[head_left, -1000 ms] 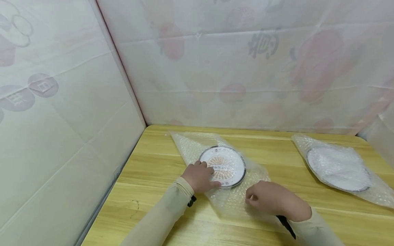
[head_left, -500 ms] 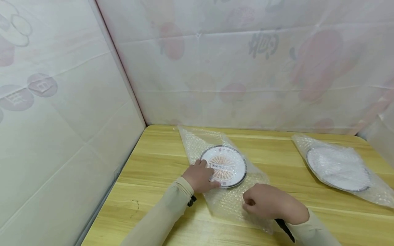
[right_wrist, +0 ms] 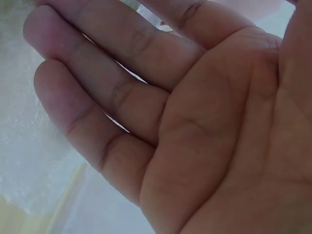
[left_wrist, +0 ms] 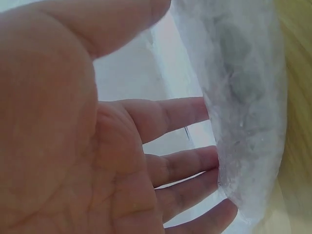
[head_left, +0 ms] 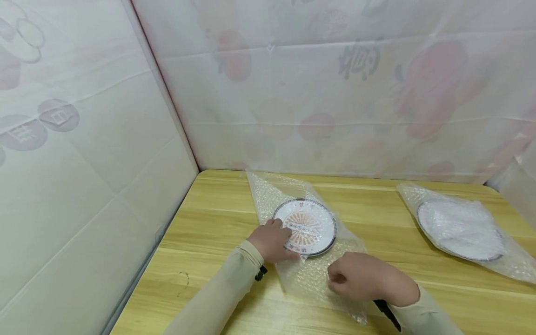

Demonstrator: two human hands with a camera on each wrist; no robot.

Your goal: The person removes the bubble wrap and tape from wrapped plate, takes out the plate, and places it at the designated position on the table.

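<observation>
A white plate [head_left: 311, 218] with a dark rim and an orange ray pattern lies on a sheet of bubble wrap [head_left: 268, 193], part of which covers it. My left hand [head_left: 271, 239] rests on the plate's left edge, its thumb near the front rim. In the left wrist view its fairly straight fingers [left_wrist: 180, 114] touch the wrapped edge [left_wrist: 248, 112]. My right hand [head_left: 356, 275] pinches the bubble wrap in front of the plate, to the right, with thumb and forefinger. The right wrist view shows its other fingers [right_wrist: 73, 102] loosely bent beside the wrap; the pinch itself is hidden there.
Another plate [head_left: 458, 228], wrapped in bubble wrap, lies on the right of the wooden table [head_left: 201, 223]. Printed white cloth [head_left: 268, 93] hangs behind the table, and a similar cloth [head_left: 96, 153] stands along its left side.
The right hand has shifted slightly left and toward the front. The wrap's far corner has slid right and back, and the plate has turned a little. The left hand has stayed in place.
</observation>
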